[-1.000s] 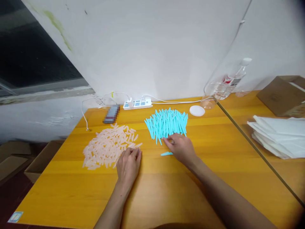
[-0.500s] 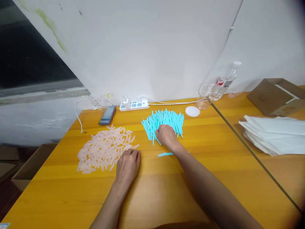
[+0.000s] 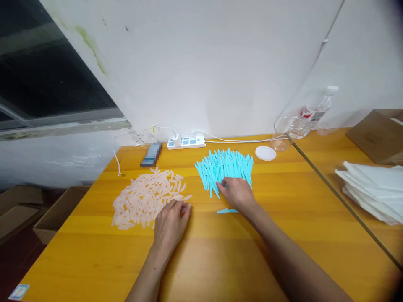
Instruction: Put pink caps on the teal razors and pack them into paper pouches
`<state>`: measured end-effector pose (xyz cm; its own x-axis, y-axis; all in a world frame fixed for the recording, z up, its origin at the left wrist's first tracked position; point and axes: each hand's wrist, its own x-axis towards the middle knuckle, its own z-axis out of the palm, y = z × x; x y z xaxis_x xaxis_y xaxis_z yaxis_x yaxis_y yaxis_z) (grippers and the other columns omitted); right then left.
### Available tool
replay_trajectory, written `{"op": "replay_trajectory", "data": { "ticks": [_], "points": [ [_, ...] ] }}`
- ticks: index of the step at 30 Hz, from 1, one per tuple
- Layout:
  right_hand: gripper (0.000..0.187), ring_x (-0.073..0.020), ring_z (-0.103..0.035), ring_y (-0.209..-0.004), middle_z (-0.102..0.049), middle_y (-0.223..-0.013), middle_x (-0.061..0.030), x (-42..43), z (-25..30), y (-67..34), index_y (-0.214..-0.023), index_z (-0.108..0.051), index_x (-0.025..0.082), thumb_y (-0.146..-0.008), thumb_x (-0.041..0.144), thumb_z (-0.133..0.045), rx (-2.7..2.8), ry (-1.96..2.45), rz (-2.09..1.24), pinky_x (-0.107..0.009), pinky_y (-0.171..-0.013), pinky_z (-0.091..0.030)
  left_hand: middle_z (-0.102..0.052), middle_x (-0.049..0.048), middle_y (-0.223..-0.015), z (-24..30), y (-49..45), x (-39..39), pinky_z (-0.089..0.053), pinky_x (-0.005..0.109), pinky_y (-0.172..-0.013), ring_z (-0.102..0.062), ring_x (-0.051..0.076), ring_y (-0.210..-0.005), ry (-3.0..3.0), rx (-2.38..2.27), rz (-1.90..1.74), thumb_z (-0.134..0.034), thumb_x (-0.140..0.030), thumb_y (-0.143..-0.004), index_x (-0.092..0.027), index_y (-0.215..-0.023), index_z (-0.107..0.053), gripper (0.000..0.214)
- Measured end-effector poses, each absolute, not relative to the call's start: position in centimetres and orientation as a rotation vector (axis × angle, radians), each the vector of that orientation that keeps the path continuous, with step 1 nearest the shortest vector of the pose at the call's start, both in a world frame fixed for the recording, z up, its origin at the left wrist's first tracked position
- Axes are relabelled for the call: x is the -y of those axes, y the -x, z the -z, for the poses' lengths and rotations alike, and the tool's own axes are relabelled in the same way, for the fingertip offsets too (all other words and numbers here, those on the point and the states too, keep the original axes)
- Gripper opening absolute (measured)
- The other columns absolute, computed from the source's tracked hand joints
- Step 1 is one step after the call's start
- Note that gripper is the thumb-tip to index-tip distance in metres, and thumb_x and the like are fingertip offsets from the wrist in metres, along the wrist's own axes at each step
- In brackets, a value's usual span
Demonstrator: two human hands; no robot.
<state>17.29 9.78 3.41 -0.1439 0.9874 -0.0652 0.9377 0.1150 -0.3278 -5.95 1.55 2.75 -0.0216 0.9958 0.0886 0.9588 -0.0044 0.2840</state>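
Observation:
At the near edge of a pile of slim turquoise sticks shaped like eyebrow razors [image 3: 229, 163], my right hand [image 3: 237, 193] has its fingers curled in and its thumb near the closest sticks. Whatever it pinches is hidden. One loose turquoise stick [image 3: 227, 211] lies on the table just below that hand. My left hand [image 3: 171, 221] rests at the right edge of a spread of short, pale pink translucent pieces [image 3: 141, 199]. Its thumb and fingers are bent together, and I cannot make out what is between them.
Behind the piles are a phone [image 3: 151, 154], a white power strip [image 3: 185, 142] and a round white lid [image 3: 265, 153]. A plastic bottle [image 3: 317, 111] stands by the wall. White sheets [image 3: 374, 188] and a cardboard box [image 3: 374, 136] lie right, past a table seam.
My right hand has drawn back a little from the turquoise pile, towards me and right. My left thumb and fingers have shifted slightly. The view has swung left.

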Motion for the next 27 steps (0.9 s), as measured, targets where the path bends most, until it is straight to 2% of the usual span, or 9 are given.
{"op": "replay_trajectory", "data": {
  "ticks": [3,5,6,11,15,18,23,27],
  "points": [
    [0.031,-0.0242,-0.066,-0.092,-0.071,-0.099,-0.0099,-6.4,-1.9,-21.4,-0.105,-0.074,0.021,-0.096,0.044,-0.055,2.351,1.543,-0.392,-0.034,-0.081,-0.049,-0.07,0.0064,-0.102,-2.5,4.6,-0.9,-0.051,0.031,-0.085,-0.067,0.021,-0.095,-2.175,-1.86,-0.57,-0.057,-0.037,-0.096,-0.025,-0.11,-0.071,0.023],
    [0.024,-0.025,-0.063,-0.09,-0.068,-0.097,-0.0107,-4.6,-0.6,-23.7,-0.1,-0.074,0.021,-0.095,0.036,-0.057,2.447,1.39,-0.401,-0.036,-0.08,-0.049,-0.068,0.008,-0.112,-2.0,2.4,-0.7,-0.052,0.032,-0.088,-0.065,0.022,-0.103,-2.271,-1.661,-0.568,-0.057,-0.035,-0.096,-0.026,-0.125,-0.065,0.031],
    [0.023,-0.0246,-0.062,-0.089,-0.067,-0.096,-0.0106,-4.0,0.0,-24.5,-0.097,-0.074,0.021,-0.096,0.033,-0.054,2.452,1.35,-0.424,-0.037,-0.079,-0.049,-0.067,0.0083,-0.115,-1.6,1.3,-0.7,-0.052,0.033,-0.087,-0.064,0.023,-0.104,-2.311,-1.602,-0.528,-0.058,-0.034,-0.095,-0.026,-0.126,-0.064,0.033],
    [0.026,-0.0206,-0.061,-0.084,-0.065,-0.09,-0.008,-2.5,0.6,-25.5,-0.089,-0.069,0.022,-0.1,0.029,-0.047,2.374,1.266,-0.773,-0.032,-0.075,-0.049,-0.069,0.0051,-0.096,-0.5,-1.3,-0.7,-0.051,0.031,-0.077,-0.064,0.02,-0.09,-2.29,-1.538,-0.448,-0.054,-0.026,-0.097,-0.025,-0.098,-0.073,0.019],
    [0.028,-0.0162,-0.059,-0.07,-0.066,-0.08,-0.0035,-2.4,-1.0,-25.7,-0.081,-0.067,0.022,-0.098,0.035,-0.049,2.338,1.271,-1.082,-0.028,-0.064,-0.046,-0.069,0.0041,-0.095,-1.9,2.3,0.2,-0.049,0.031,-0.082,-0.063,0.019,-0.092,-2.218,-1.441,-0.463,-0.056,-0.027,-0.096,-0.023,-0.094,-0.072,0.016],
    [0.03,-0.0158,-0.056,-0.062,-0.064,-0.069,-0.0022,-4.3,-2.5,-25.4,-0.079,-0.069,0.022,-0.092,0.044,-0.055,2.119,1.417,-1.049,-0.026,-0.057,-0.042,-0.068,0.0054,-0.096,-3.1,5.4,0.8,-0.048,0.032,-0.083,-0.062,0.02,-0.092,-2.152,-1.605,-0.469,-0.051,-0.025,-0.098,-0.022,-0.093,-0.072,0.021],
    [0.043,-0.0165,-0.056,-0.054,-0.063,-0.06,-0.0034,-9.4,-3.3,-22.1,-0.08,-0.073,0.018,-0.076,0.059,-0.066,1.639,1.602,-0.923,-0.026,-0.05,-0.041,-0.068,0.0053,-0.09,-3.5,6.5,1.5,-0.048,0.033,-0.079,-0.064,0.021,-0.088,-2.132,-1.717,-0.389,-0.057,-0.024,-0.094,-0.021,-0.082,-0.071,0.018],
    [0.043,-0.0177,-0.06,-0.059,-0.067,-0.066,-0.0043,-9.9,-2.2,-20.7,-0.085,-0.073,0.018,-0.079,0.059,-0.064,1.625,1.516,-1.008,-0.027,-0.054,-0.045,-0.07,0.0055,-0.093,-3.0,6.2,1.5,-0.049,0.031,-0.078,-0.065,0.02,-0.089,-2.068,-1.757,-0.523,-0.051,-0.023,-0.097,-0.022,-0.091,-0.069,0.019]
  ]
}}
